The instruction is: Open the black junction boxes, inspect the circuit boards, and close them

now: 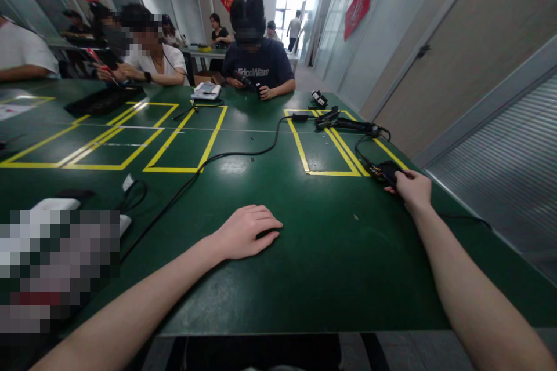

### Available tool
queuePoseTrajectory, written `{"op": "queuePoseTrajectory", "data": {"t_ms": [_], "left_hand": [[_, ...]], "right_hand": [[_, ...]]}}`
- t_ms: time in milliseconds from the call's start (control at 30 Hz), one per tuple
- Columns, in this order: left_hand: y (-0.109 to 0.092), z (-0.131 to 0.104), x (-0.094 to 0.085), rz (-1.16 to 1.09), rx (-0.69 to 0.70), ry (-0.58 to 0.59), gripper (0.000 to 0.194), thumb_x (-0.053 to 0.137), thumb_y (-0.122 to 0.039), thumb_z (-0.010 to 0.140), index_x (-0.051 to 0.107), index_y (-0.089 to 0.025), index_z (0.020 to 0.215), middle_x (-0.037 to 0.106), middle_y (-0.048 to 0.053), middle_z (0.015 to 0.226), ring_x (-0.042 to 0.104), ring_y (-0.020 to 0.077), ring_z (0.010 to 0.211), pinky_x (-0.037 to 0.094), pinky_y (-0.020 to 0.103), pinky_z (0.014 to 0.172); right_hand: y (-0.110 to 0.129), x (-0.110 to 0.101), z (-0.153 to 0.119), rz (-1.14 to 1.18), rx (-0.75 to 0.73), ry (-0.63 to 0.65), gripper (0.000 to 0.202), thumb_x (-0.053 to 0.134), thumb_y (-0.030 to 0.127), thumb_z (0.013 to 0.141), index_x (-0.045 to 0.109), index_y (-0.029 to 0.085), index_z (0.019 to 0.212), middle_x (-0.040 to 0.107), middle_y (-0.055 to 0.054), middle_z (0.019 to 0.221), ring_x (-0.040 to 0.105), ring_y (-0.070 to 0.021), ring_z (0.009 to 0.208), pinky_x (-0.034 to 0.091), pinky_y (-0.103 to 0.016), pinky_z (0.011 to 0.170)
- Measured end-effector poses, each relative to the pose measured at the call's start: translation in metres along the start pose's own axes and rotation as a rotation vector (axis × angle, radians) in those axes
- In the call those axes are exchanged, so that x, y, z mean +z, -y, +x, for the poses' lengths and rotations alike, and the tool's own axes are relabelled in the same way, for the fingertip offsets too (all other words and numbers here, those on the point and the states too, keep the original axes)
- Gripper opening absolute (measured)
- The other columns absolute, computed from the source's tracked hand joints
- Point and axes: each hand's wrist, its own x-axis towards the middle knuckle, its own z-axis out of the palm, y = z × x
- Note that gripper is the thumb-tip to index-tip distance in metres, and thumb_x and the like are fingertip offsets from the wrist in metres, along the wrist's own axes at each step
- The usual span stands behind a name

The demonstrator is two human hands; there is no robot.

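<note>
My left hand [249,231] lies palm down on the green table [278,295], its fingers resting flat and the thumb a little apart, with nothing in it. Out at the right, my right hand [412,186] grips a small black device [387,173] that has wires at its left side. The palm side and most of the fingertips are hidden behind the hand. A black cable rises from the device toward a black folded stand-like object [348,123] lying over the yellow tape.
A long black cable [221,155] crosses the table left of centre. Yellow tape rectangles [174,170] mark the surface. A white device [206,91] lies at the far side, before a person in a dark shirt [261,64]. Blurred items cover the near left.
</note>
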Motion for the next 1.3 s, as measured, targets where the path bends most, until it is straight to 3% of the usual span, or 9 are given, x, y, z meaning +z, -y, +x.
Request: {"op": "queuePoseTrajectory", "data": {"t_ms": [200,300,433,533,667,833,933,1067,1300], "left_hand": [[0.0,0.001,0.0,-0.009,-0.009,0.002,0.022,0.055,-0.026,0.103,0.074,-0.018,0.109,0.077,0.006,0.101,0.071,0.0182,0.095,0.056,0.032,0.088],[0.0,0.001,0.0,-0.015,0.0,-0.006,0.022,0.054,-0.026,0.103,0.074,-0.017,0.108,0.077,0.006,0.1,0.071,0.0182,0.094,0.056,0.032,0.087],[0.0,0.001,0.0,-0.011,0.002,-0.005,0.022,0.054,-0.026,0.103,0.074,-0.018,0.108,0.077,0.006,0.101,0.071,0.0181,0.094,0.056,0.032,0.087],[0.0,0.001,0.0,-0.01,-0.002,-0.003,0.022,0.055,-0.026,0.103,0.074,-0.018,0.108,0.077,0.006,0.101,0.071,0.0183,0.096,0.056,0.032,0.088],[0.0,0.001,0.0,-0.016,0.001,-0.003,0.022,0.054,-0.026,0.103,0.074,-0.018,0.108,0.077,0.006,0.101,0.071,0.0183,0.095,0.056,0.032,0.088],[0.0,0.0,0.0,-0.009,-0.011,0.007,0.023,0.053,-0.026,0.104,0.074,-0.018,0.109,0.077,0.007,0.101,0.071,0.0188,0.096,0.056,0.033,0.089],[-0.001,0.0,-0.001,-0.01,-0.011,0.015,0.025,0.052,-0.028,0.104,0.075,-0.018,0.108,0.077,0.007,0.1,0.071,0.0188,0.095,0.057,0.033,0.088],[-0.001,0.001,-0.002,-0.018,-0.012,0.002,0.026,0.051,-0.028,0.104,0.075,-0.018,0.108,0.077,0.007,0.099,0.07,0.0186,0.094,0.057,0.033,0.088],[-0.001,0.001,-0.002,-0.024,-0.01,0.005,0.025,0.052,-0.027,0.104,0.075,-0.018,0.108,0.078,0.007,0.101,0.071,0.0187,0.095,0.057,0.032,0.088]], "right_hand": [[0.004,-0.001,-0.005,0.012,-0.004,0.034,0.053,0.077,0.036,0.062,0.069,0.018,0.111,0.07,-0.014,0.1,0.06,-0.0177,0.043,0.051,-0.035,0.034],[0.01,-0.004,-0.011,-0.073,-0.112,0.052,0.067,0.083,0.044,0.058,0.068,0.02,0.119,0.068,-0.014,0.113,0.062,-0.0194,0.052,0.055,-0.039,0.045],[0.022,-0.007,-0.017,-0.286,-0.403,0.003,0.052,0.079,0.042,0.061,0.07,0.021,0.107,0.066,-0.006,0.091,0.066,-0.0298,0.083,0.057,-0.046,0.077],[0.03,-0.008,-0.021,-0.325,-0.48,-0.011,0.034,0.073,0.038,0.066,0.07,0.021,0.095,0.059,-0.004,0.079,0.062,-0.0296,0.083,0.053,-0.045,0.082],[0.038,-0.008,-0.027,-0.298,-0.447,-0.007,0.024,0.065,0.038,0.074,0.068,0.022,0.09,0.061,-0.004,0.081,0.058,-0.0246,0.071,0.051,-0.041,0.077],[0.043,-0.009,-0.031,-0.323,-0.377,-0.003,0.021,0.065,0.034,0.073,0.07,0.02,0.088,0.065,-0.004,0.076,0.057,-0.0215,0.065,0.051,-0.04,0.078],[0.044,-0.009,-0.03,-0.306,-0.426,-0.085,0.028,0.062,0.037,0.074,0.072,0.018,0.092,0.067,-0.005,0.078,0.058,-0.0223,0.068,0.051,-0.04,0.077],[0.041,-0.008,-0.03,-0.319,-0.418,-0.018,0.023,0.068,0.041,0.071,0.071,0.022,0.084,0.065,-0.003,0.071,0.059,-0.024,0.065,0.051,-0.04,0.072],[0.036,-0.008,-0.025,-0.323,-0.418,-0.017,0.026,0.072,0.039,0.069,0.071,0.021,0.088,0.067,-0.007,0.082,0.065,-0.0302,0.08,0.052,-0.046,0.082]]}}
